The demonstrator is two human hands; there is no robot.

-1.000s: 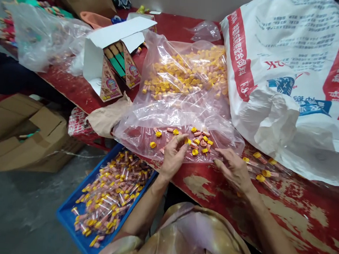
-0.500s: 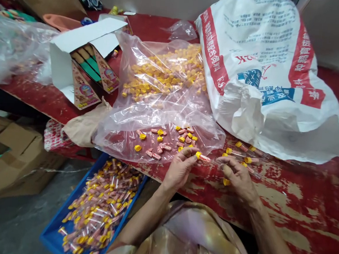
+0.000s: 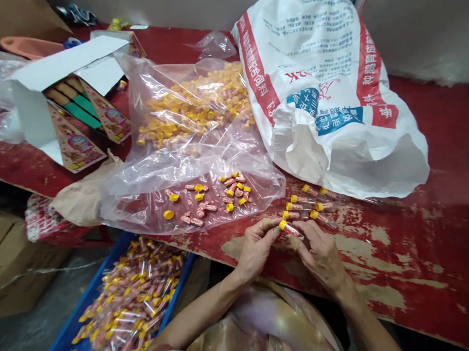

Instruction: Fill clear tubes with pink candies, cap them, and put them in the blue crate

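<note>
Yellow-capped tube (image 3: 289,228) between both hands' fingers (image 3: 273,227)

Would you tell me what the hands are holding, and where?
Both hands share one small clear tube: left hand pinches its yellow-capped end, right hand the other end.

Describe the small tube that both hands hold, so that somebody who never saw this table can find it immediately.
Start at the big white printed sack on the red table. In front of its lower edge lie several clear tubes with yellow caps. Just nearer the person, the left hand and right hand pinch one tube between them: the only one lifted off the table.
</note>
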